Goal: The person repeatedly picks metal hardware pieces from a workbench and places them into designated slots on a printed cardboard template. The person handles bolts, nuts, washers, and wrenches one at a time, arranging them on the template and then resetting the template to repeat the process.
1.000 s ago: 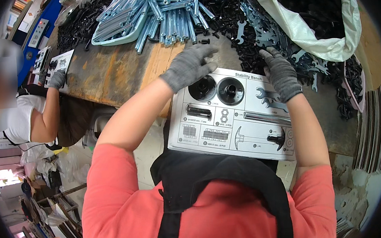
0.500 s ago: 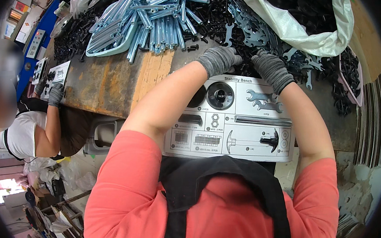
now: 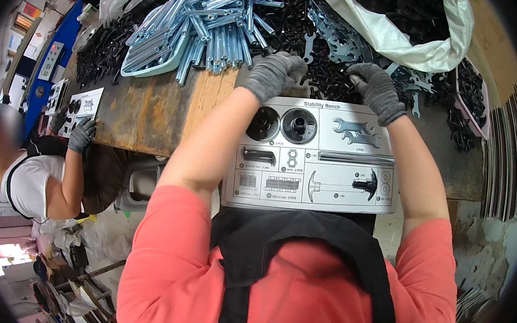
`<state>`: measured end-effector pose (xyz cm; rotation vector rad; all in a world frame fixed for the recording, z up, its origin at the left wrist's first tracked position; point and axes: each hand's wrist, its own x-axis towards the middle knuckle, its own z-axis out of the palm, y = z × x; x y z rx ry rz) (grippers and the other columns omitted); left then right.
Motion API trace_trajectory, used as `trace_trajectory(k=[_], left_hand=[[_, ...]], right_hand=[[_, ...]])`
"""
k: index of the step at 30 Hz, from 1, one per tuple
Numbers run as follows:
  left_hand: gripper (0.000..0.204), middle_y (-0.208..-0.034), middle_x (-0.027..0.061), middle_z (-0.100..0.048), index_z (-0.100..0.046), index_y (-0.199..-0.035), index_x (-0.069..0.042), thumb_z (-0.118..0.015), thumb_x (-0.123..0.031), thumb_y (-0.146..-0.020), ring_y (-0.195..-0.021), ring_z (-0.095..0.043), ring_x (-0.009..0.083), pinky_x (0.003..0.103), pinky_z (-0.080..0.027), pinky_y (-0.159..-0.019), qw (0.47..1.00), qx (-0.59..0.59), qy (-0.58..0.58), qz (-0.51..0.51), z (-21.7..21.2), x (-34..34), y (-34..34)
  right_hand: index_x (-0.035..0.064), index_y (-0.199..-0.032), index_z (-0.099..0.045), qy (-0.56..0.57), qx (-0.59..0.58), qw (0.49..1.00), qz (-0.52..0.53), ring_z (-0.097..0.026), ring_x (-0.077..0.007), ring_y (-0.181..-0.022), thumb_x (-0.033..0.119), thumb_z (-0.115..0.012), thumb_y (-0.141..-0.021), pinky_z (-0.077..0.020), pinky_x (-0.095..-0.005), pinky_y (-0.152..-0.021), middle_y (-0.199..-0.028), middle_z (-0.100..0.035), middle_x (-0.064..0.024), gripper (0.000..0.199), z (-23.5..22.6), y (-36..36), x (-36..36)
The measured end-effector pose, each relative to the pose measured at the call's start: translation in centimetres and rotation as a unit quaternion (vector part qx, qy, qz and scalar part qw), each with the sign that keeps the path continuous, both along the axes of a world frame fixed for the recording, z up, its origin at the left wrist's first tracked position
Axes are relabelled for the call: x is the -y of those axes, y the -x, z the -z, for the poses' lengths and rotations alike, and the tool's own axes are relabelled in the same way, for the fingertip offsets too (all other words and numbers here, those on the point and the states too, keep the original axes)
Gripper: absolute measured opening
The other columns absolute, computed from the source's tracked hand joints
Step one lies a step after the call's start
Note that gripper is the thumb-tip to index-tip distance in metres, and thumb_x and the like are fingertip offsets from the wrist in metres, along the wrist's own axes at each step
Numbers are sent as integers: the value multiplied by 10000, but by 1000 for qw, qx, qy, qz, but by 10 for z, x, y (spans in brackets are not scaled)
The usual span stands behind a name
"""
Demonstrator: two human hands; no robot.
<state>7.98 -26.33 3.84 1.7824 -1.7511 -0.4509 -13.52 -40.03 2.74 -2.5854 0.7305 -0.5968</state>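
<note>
My left hand point(image 3: 273, 75), in a grey knitted glove, hovers at the top left of a white printed parts card point(image 3: 318, 199). Its fingers are curled together, and whatever they hold is hidden. Beside a heap of small black bolts point(image 3: 328, 80), my right hand point(image 3: 378, 91), gloved alike, has its fingers bent in, their contents too dark to make out. Two round black discs point(image 3: 299, 126), a pair of open-end wrenches point(image 3: 356, 131), a metal tube point(image 3: 355, 159) and a black T-shaped piece point(image 3: 364, 183) show on the card.
Shiny metal tubes point(image 3: 219, 49) are piled in and around a pale green tray point(image 3: 160, 66). More wrenches point(image 3: 343, 45) lie behind my hands. A white sack point(image 3: 408, 52) of black parts stands at the back right, near a pink tray point(image 3: 483, 104). A co-worker point(image 3: 44, 178) sits at the left.
My left hand has drawn back to the left, uncovering the left disc on the card. My right hand has shifted slightly right, widening the gap between them.
</note>
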Motion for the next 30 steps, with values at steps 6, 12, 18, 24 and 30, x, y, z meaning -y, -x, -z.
trace_trajectory(k=[6,12,18,24,30], left_hand=[[313,-978,104,-631,-611,-1068,-61,-637,-23,-758,-888,-605,182,284,-495,-777,988,-137,-21,-71,11,-29,-29],[234,-947,128,-619,-678,-944,-67,-688,-145,-723,-917,-566,268,349,-461,-839,992,117,-34,32,25,0,-34],[281,-992,139,-632,-668,-978,-99,-654,-271,-757,-924,-594,290,359,-468,-827,976,155,-156,-10,12,33,-14],[290,-1022,158,-635,-667,-976,-67,-608,-239,-750,-962,-608,320,427,-488,-817,925,212,-270,-161,27,54,14],[297,-912,115,-656,-651,-979,-79,-652,-280,-761,-863,-622,262,349,-483,-800,971,151,-159,-90,-18,0,20]], right_hand=[[36,-1010,-622,-256,103,961,-26,-516,-67,-666,85,-603,-836,-446,-208,-601,-784,-596,-8,182,-7,7,-52],[25,-1001,-621,-333,142,932,13,-522,-62,-669,85,-604,-838,-450,-203,-595,-799,-606,-2,175,-30,24,-87],[12,-975,-624,-371,135,919,15,-549,-104,-743,29,-585,-811,-468,-226,-664,-853,-595,-52,169,-25,59,-96],[35,-954,-640,-357,121,926,8,-578,-155,-776,19,-587,-797,-474,-276,-713,-861,-617,-67,167,-14,62,-106],[40,-932,-643,-283,80,950,-100,-594,-233,-820,111,-609,-801,-469,-324,-772,-860,-616,-104,153,-15,42,-132]])
